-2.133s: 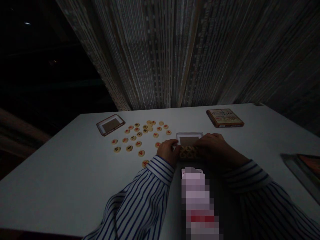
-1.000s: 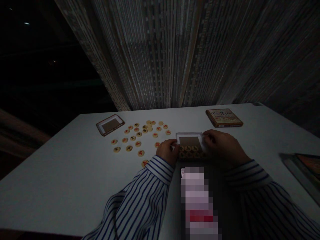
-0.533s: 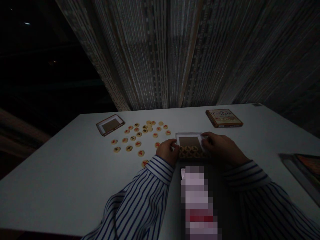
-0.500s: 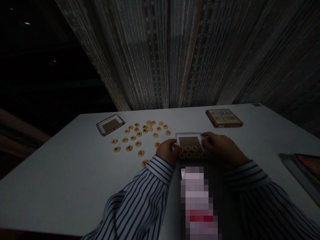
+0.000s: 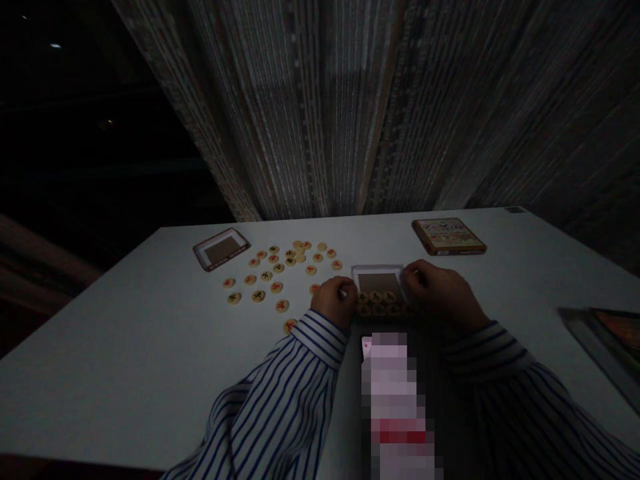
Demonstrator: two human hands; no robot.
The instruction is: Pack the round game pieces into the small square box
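An open shallow box (image 5: pixel 379 269) with a pale rim lies in front of me. Two rows of round Chinese chess pieces (image 5: pixel 379 309) fill its near part, while its brown floor shows behind them. My left hand (image 5: pixel 334 303) is closed at the left edge, thumb and forefinger pinching there. At the right edge my right hand (image 5: pixel 443 293) is closed too, its fingers curled by the far right corner; the inner fingertips are hidden. Left of the box, loose chess pieces (image 5: pixel 277 287) with red or black characters are scattered on the white table (image 5: pixel 150 347).
An upturned box lid or tray (image 5: pixel 199 257) lies at the far left. A closed printed box (image 5: pixel 449 237) sits at the far right. A lit phone (image 5: pixel 367 347), mostly blurred out, lies between my forearms. A dark flat object (image 5: pixel 605 343) is at the right edge. Curtains (image 5: pixel 320 120) hang behind.
My right hand has curled more tightly and shifted slightly up at the box's right edge. My left hand has barely moved. The scattered pieces stay where they were.
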